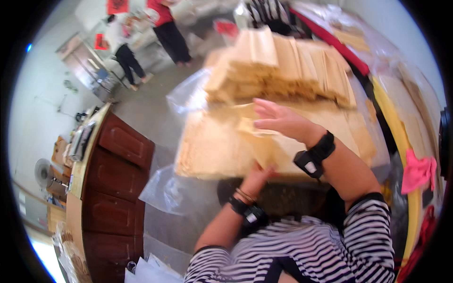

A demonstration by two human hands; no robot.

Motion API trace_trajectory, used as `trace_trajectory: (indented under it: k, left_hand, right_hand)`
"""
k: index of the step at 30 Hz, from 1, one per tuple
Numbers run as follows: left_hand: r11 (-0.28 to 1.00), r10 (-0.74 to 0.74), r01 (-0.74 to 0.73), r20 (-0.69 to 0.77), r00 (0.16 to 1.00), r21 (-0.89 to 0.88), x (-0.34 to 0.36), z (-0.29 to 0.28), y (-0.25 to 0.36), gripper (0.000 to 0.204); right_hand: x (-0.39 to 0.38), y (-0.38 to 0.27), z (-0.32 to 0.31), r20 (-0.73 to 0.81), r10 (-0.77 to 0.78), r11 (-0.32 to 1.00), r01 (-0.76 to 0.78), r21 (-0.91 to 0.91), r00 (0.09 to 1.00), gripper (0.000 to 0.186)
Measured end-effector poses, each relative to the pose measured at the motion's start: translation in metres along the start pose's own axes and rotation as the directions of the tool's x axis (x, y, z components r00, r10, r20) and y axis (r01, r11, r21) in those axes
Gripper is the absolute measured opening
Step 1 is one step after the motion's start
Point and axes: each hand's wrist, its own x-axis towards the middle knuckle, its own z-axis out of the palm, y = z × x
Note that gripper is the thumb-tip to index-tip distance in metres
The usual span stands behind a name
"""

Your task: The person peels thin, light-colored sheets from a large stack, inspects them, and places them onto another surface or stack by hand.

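A wide stack of pale tan sheets (203,141) lies on the table in front of me, with folded bundles of similar material (278,56) piled along its far side. A loose, crinkled sheet (259,146) rises over the middle of the stack, blurred. My left hand (259,174) is at the near edge, its fingers on that sheet; whether they grip it is hidden by blur. My right hand (278,118) is raised over the middle with fingers apart, palm leftward, at the top of the loose sheet.
Clear plastic (165,188) hangs off the table's left side. A red-brown cabinet (118,188) and a fan (42,172) stand left. Two other people (167,37) (125,56) stand at the back left. Yellow material (396,132) and pink cloth (417,170) lie along the right.
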Motion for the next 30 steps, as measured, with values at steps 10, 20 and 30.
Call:
trace_trajectory:
  k: [10,20,30]
  left_hand:
    - [0.992,-0.124,0.127,-0.275,0.954,-0.006,-0.022,-0.047,0.012,0.065]
    - [0.47,0.338,0.263,-0.447,0.828,0.843,-0.01,-0.067,0.022,0.066]
    - [0.979,-0.192,0.199,-0.593,0.782,-0.055,0.016,-0.152,0.041,0.043]
  right_hand:
    - [-0.195,0.121,0.013,0.366,0.504,0.833,-0.553,0.037,0.783,0.039]
    - [-0.251,0.154,-0.032,-0.325,0.685,0.564,-0.192,0.803,0.652,0.04]
    - [-0.249,0.151,-0.041,-0.497,0.665,0.623,-0.048,0.78,0.557,0.031]
